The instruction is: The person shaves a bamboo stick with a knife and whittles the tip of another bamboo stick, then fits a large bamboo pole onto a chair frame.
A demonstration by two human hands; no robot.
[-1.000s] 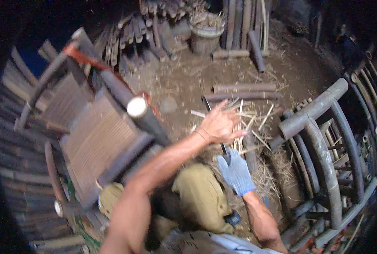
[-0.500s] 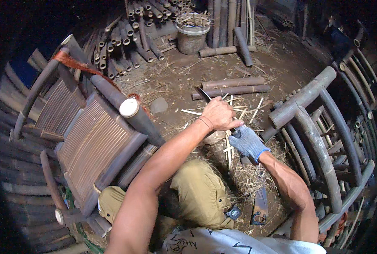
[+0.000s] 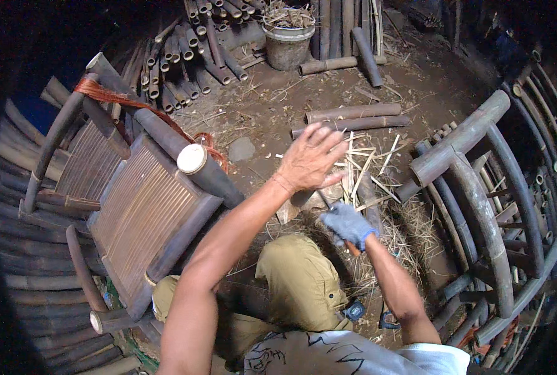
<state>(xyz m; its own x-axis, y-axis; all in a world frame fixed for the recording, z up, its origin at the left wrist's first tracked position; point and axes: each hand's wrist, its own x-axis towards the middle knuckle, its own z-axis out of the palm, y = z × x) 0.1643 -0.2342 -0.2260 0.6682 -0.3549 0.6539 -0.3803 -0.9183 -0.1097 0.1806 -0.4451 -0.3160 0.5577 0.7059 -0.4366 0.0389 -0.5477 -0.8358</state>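
Observation:
My right hand (image 3: pixel 347 225), in a grey-blue knit glove, is closed round a knife. The knife's orange-brown handle end (image 3: pixel 352 247) shows below the glove, and a thin dark part of the knife (image 3: pixel 323 199) reaches out above it toward my left hand. My left hand (image 3: pixel 313 159) is bare, its fingers stretched and spread above a pale wood block (image 3: pixel 286 211). I see nothing held in it. Pale split bamboo strips (image 3: pixel 361 169) lie crisscrossed just right of my left hand. The rest of the blade is partly hidden behind the left hand.
Bamboo chairs stand close on the left (image 3: pixel 147 212) and right (image 3: pixel 475 219). Two dark bamboo lengths (image 3: pixel 360 114) lie ahead. Farther back are a bucket of scraps (image 3: pixel 289 47) and stacked bamboo poles (image 3: pixel 178 56). Shavings (image 3: pixel 410 237) cover the ground at right.
My left hand has spread its fingers and shifted left of the glove. My gloved hand has moved slightly left and down with the knife. The saw is now mostly hidden by my right forearm.

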